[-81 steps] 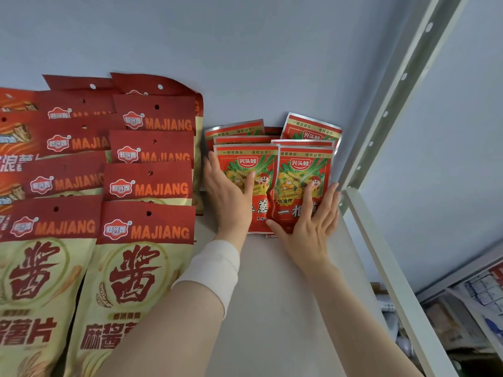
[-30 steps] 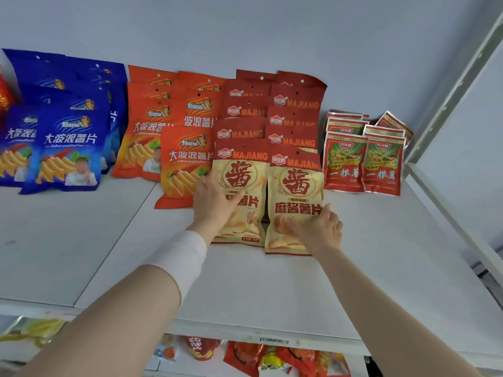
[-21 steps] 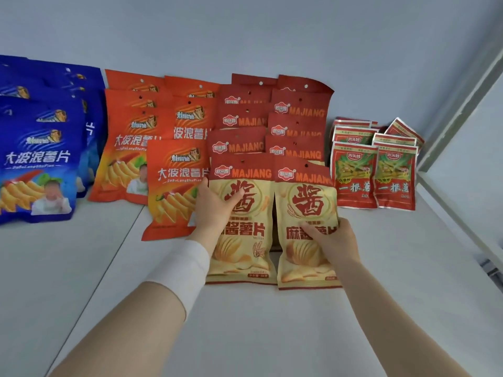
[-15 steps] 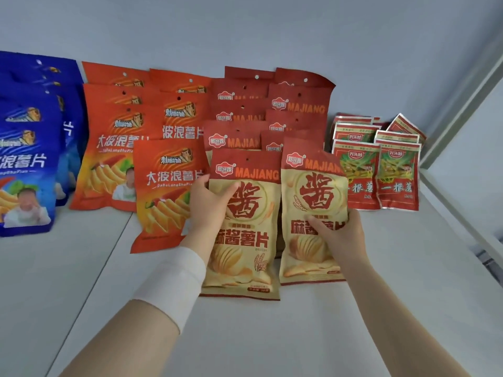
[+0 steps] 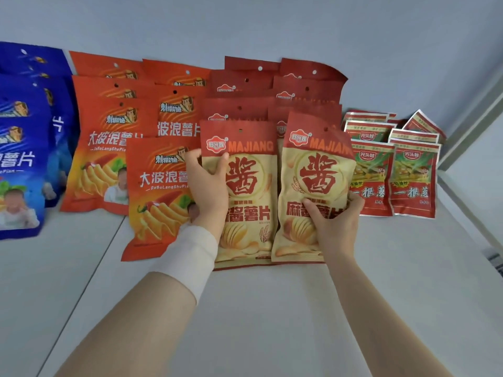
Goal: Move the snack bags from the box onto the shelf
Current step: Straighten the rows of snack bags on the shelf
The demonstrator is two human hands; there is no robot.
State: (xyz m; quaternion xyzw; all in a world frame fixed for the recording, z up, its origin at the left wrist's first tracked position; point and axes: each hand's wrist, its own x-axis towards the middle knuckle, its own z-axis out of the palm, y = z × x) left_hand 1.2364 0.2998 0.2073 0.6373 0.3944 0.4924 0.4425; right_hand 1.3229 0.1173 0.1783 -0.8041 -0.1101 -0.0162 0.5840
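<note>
Both forearms reach up from the bottom of the frame. The left hand, above a white wristband, grips the left bag by its left edge, thumb across the front. The right hand grips the right bag low on its right side. Both bags are at frame centre over the white shelf, before a grey wall. Orange bags are to the left and small packets to the right.

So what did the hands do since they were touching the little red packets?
Both hands left the small red-and-green foil packets and moved left. The left hand now grips the edge of the front left beige-and-red MAJIANG chip bag; the right hand grips the front right MAJIANG bag low down, tipped up. The packets, orange chip bags and blue chip bags stayed put.
</note>
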